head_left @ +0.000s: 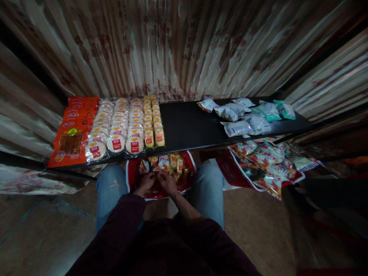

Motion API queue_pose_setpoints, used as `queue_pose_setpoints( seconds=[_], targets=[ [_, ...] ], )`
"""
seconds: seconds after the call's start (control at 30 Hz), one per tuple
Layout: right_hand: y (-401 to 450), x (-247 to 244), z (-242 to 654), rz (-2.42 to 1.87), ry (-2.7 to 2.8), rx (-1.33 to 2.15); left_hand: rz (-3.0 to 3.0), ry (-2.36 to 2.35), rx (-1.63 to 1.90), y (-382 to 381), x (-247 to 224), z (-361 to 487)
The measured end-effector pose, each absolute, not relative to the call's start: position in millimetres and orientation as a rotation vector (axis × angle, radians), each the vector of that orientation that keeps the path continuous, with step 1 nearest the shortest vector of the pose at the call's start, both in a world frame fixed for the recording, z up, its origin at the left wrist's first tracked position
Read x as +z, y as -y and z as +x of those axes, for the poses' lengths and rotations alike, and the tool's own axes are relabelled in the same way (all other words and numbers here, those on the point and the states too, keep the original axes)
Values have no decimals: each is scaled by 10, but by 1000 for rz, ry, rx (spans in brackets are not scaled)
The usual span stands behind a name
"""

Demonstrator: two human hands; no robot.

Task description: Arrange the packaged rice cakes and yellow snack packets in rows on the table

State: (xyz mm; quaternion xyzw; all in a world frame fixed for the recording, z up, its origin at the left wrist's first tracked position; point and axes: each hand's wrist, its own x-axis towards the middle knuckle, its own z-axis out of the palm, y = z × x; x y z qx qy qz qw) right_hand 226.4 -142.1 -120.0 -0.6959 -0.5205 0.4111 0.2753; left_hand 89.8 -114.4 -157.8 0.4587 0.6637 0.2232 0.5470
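Low between my knees, my left hand (147, 180) and my right hand (167, 181) meet over an open red bag (132, 168). Their fingers are pinched together, and whatever lies between them is too small and dark to name. Inside the bag, small gold-wrapped snacks (180, 164) lie loose on the right. A white and red snack packet (162, 163) rests among them, just beyond my fingertips. Another small white packet (144, 166) is at the bag's left side, above my left hand.
A black shelf (184, 122) carries rows of round rice crackers (116, 143), gold-wrapped snacks (159, 136), an orange packet (75, 130) and scattered white packets (237, 128). A second red bag (234, 172) with snack packets (267, 155) stands right. Curtains (172, 50) hang behind.
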Motion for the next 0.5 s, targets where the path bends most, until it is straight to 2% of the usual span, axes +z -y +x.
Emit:
queue_pose_setpoints(
  seconds=[0.2, 0.5],
  targets=[
    [1414, -1325, 2270, -1771, 1307, 1167, 1035, -1527, 605, 1179, -1559, 920],
    [1382, -1313, 2310, -1638, 1211, 1084, 829, -1546, 739, 1229, -1448, 846]
  ],
)
